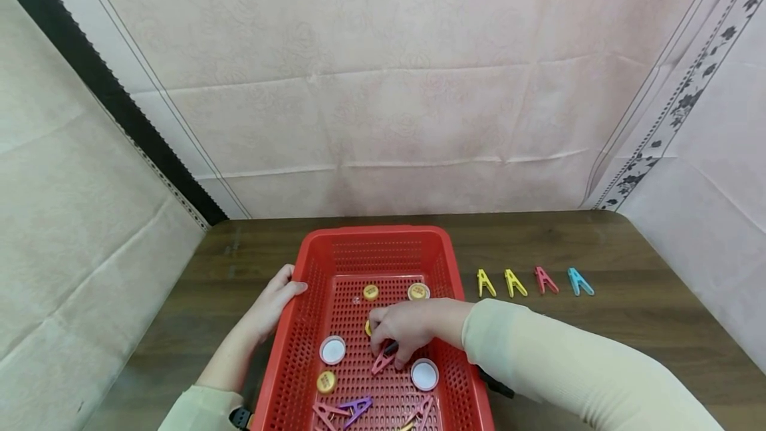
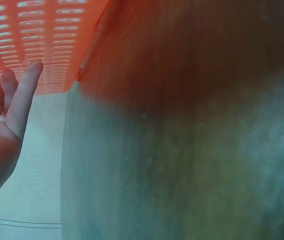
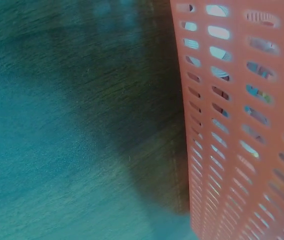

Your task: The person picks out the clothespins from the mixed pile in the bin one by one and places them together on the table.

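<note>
A red plastic basket point(image 1: 451, 265) with perforated walls stands on the wooden table. At its left rim my left hand point(image 1: 272, 304) holds on, the thumb over the edge and the fingers outside. Inside the basket, my right hand point(image 1: 407, 324) has its curled fingers and thumb about a pink clothespin point(image 1: 382, 363). A small black item point(image 1: 390, 349) shows between those fingers; its kind is unclear. Close by lie a white round cap point(image 1: 332, 350), another white cap point(image 1: 425, 374) and a yellow cap point(image 1: 326, 382). The right wrist view shows only basket wall point(image 3: 232, 150) and table.
Right of the basket, two yellow clothespins point(image 1: 485, 283), a red one point(image 1: 546, 280) and a blue one point(image 1: 580, 281) lie in a row. A purple clothespin point(image 1: 357, 410) and pink ones point(image 1: 328, 413) sit near the basket's front. Cloth walls surround the table.
</note>
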Demonstrator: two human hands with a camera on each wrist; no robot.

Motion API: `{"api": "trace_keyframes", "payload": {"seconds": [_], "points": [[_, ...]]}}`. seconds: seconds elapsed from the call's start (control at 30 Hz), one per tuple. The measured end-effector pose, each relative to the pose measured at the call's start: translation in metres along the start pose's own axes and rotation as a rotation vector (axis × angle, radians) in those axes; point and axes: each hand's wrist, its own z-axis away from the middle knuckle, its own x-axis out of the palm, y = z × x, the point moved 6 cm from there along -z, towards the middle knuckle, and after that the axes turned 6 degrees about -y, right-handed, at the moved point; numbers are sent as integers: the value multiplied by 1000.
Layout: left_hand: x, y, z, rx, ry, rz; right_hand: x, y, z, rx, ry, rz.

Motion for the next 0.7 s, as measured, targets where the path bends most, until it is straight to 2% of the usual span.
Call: {"api": "trace_keyframes", "payload": {"seconds": [0.17, 0.47, 0.7], "points": [[0, 0, 0, -7, 10, 2, -1, 0, 1, -16, 19, -18], [1, 1, 0, -3, 3, 9, -4, -2, 1, -59, 79, 16], [1, 1, 1, -9, 9, 5, -7, -3, 1, -71, 94, -32]]}}
